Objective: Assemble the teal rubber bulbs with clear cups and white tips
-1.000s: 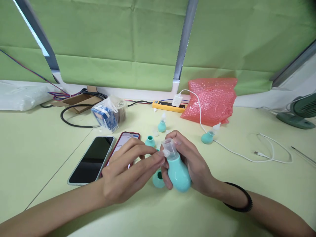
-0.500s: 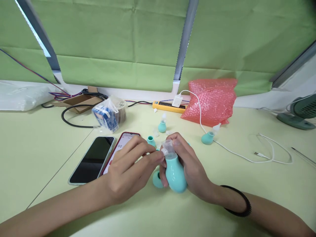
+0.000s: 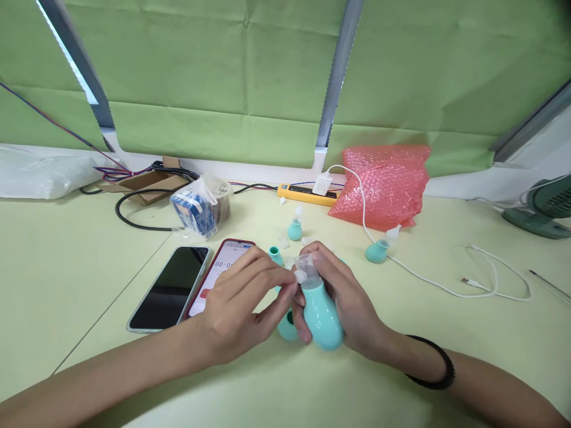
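Pale green tabletop (image 3: 89, 267), nearest stretch bare. R hand (image 3: 359, 309) grips a teal bulb (image 3: 323, 318), tilted, w/ clear neck (image 3: 311, 274) on top, approx. mid-table. L hand (image 3: 245, 306) pinches a small clear pc (image 3: 300, 276) at the neck's side; prob. touching, tho fingers block the view. Open-topped teal bulb (image 3: 285, 330) just beside R fingers, partly hidden. Dark phone (image 3: 169, 288) & red-cased phone (image 3: 223, 264) lie left. Farther: 2 bulbs w/ clear tips (image 3: 295, 230), then yellow pwr strip (image 3: 294, 192), pink bubble wrap (image 3: 383, 190), green blinds (image 3: 200, 65) behind.
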Motion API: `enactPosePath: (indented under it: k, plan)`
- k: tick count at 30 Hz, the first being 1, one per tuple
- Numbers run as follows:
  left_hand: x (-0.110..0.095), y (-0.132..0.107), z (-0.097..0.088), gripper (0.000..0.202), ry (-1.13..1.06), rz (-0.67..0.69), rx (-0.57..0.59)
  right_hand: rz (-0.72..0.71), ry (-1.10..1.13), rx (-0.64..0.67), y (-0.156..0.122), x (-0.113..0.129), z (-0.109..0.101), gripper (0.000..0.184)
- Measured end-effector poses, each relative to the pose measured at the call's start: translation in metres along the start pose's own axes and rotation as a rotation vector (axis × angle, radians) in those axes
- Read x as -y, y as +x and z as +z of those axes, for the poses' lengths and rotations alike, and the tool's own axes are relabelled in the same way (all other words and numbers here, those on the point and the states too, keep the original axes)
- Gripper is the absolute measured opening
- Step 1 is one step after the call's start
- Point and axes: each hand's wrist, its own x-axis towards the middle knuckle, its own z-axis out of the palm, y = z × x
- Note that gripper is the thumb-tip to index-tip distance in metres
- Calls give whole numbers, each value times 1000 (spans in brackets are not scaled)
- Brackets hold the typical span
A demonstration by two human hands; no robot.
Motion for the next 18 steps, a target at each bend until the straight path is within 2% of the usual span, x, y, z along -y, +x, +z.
enactPosePath:
  k: [5, 8, 14, 18]
  plan:
    - [0, -2, -1, 21, -228, -160, -64, 23, 1, 21, 0, 1, 2, 22]
    - [1, -2, 0, 16, -311, -214, -96, 26, 23, 44, 0, 1, 2, 21]
    - [3, 1, -2, 16, -539, -268, -89, 21, 67, 108, -2, 0, 0, 22]
    - [3, 0, -1, 22, -553, -257, -98, 10, 43, 94, -1, 0, 2, 23]
